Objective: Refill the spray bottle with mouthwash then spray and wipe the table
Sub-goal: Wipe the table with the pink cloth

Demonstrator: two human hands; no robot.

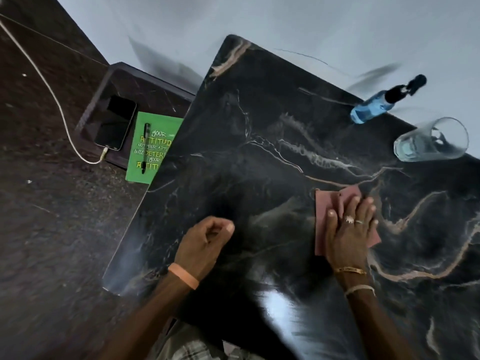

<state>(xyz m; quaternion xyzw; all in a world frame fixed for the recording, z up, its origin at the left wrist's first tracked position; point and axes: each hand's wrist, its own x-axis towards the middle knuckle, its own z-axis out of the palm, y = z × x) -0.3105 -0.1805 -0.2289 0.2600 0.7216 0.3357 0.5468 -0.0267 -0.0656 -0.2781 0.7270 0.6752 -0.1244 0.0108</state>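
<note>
Two hands were over the black table (259, 152), which was smooth and shiny, with thin pale lines like marble. One flat pink cloth (324, 203) lay on it, under the right hand (350, 229). That hand pressed down on the cloth, fingers straight and close together. It wore two rings. The left hand (205, 245) was near the cloth, fingers curled in, holding nothing. One clear spray bottle (374, 106) with blue liquid and a black top stood at the far edge. One round clear glass (431, 140) stood near it, a little pale liquid inside. One small dark side table (104, 87) held one black phone (115, 123) and one green notebook (153, 141) with one pen (145, 148) on top.
</note>
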